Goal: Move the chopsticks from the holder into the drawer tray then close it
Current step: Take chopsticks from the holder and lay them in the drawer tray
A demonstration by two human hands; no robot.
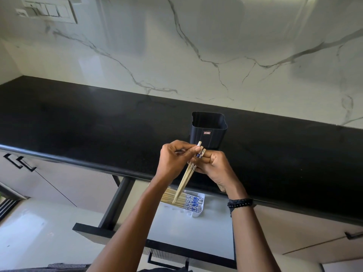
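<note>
Black countertop (78,124) runs below a veined marble backsplash (196,46). A black ribbed holder (208,132) stands upright on it, close to the near edge. Just in front of the holder, the left hand (172,161) and right hand (216,167) both pinch a bundle of chopsticks (183,183) at the patterned ends, tips angled down. Below, the drawer (186,232) is open. Its white tray (197,213) holds further chopsticks (192,202) lying flat.
</note>
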